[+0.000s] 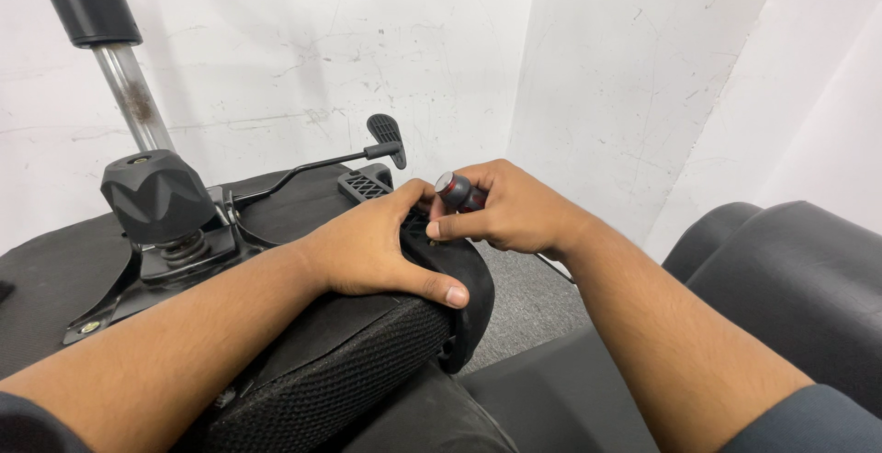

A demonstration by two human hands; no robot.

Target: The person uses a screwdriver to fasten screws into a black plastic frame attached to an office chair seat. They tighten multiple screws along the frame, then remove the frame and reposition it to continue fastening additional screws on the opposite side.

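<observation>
An upturned office chair seat (pixel 349 352) with black mesh padding lies in front of me. My left hand (pixel 372 251) rests flat on its edge, thumb hooked over the side, pressing on a black plastic bracket (pixel 464 274). My right hand (pixel 510 209) grips a screwdriver with a red and black handle (pixel 457 191), held upright over the bracket just beyond my left fingertips. The screwdriver's tip is hidden behind my fingers.
The seat's metal mechanism plate (pixel 175 255) carries a black knob (pixel 156 196), a gas lift cylinder (pixel 119 67) rising to the upper left, and a lever with a paddle handle (pixel 386 131). White walls stand close behind. A black cushioned chair part (pixel 790 278) lies at right over grey carpet (pixel 528 301).
</observation>
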